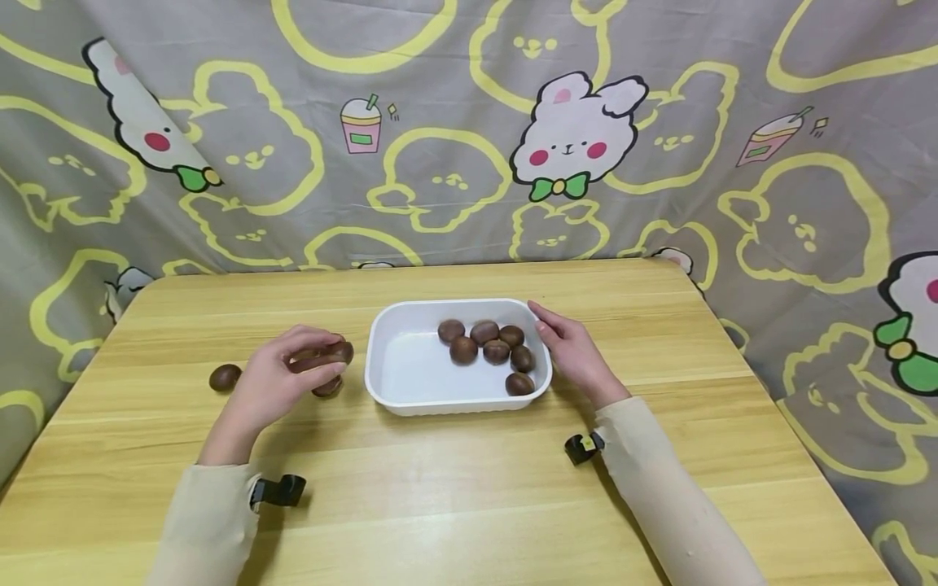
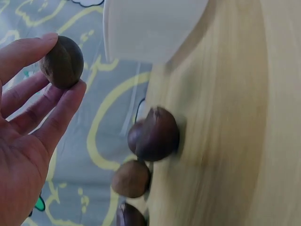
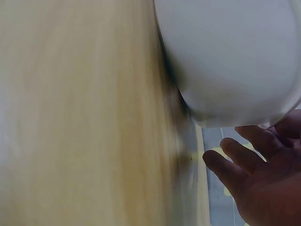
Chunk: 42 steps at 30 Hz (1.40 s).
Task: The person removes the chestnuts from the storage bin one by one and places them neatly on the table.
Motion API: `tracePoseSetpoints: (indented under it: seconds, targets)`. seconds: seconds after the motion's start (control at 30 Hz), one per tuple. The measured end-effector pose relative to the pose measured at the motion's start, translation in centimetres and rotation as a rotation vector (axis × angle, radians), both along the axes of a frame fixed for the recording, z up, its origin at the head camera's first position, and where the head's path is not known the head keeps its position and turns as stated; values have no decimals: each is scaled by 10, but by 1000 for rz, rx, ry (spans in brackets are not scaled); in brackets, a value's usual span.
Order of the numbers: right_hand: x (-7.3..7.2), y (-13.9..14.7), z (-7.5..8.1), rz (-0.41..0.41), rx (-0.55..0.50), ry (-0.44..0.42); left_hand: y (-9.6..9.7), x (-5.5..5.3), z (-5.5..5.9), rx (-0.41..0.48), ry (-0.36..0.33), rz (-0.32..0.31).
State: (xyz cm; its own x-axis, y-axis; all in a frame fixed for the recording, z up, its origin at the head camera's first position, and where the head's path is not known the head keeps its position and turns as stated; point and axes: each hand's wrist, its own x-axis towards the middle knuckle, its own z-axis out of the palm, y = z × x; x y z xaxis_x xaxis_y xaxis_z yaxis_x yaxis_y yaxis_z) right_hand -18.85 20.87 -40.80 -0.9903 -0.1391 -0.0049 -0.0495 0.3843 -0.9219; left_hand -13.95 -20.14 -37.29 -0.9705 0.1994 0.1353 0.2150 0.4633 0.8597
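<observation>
My left hand pinches a brown chestnut between thumb and fingertips, above the table just left of the white plastic tray. Below that hand, more chestnuts sit on the table, partly hidden by it in the head view. Several chestnuts lie inside the tray, bunched toward its right half, while the left half shows bare white bottom. At the tray's right end my right hand holds the rim, thumb at the edge and the other fingers along the outside.
A lone chestnut rests on the wooden table left of my left hand. Behind the table's far edge hangs a grey patterned cloth. Each sleeve cuff carries a small black wrist device.
</observation>
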Motion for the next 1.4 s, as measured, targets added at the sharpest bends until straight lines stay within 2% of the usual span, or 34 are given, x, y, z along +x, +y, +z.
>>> tracePoseSetpoints:
  seconds: [0.27, 0.37, 0.63, 0.83, 0.97, 1.17, 1.4]
  targets:
    - [0, 1, 1, 2, 4, -3, -25, 10, -5, -93, 33, 109]
    - [0, 1, 1, 7, 2, -8, -33, 12, -8, -110, 8, 124]
    - [-1, 1, 0, 2, 10, -3, -48, 14, -19, -159, -11, 88]
    - [1, 2, 0, 4, 10, -3, -54, 15, -24, -173, -97, 78]
    - [0, 2, 0, 3, 6, -3, -58, 15, -27, -248, -142, 71]
    - [-1, 2, -1, 9, -6, -9, -61, 14, -32, -321, -144, 62]
    - [-1, 1, -1, 13, -3, -19, -62, 14, -32, -336, -149, 60]
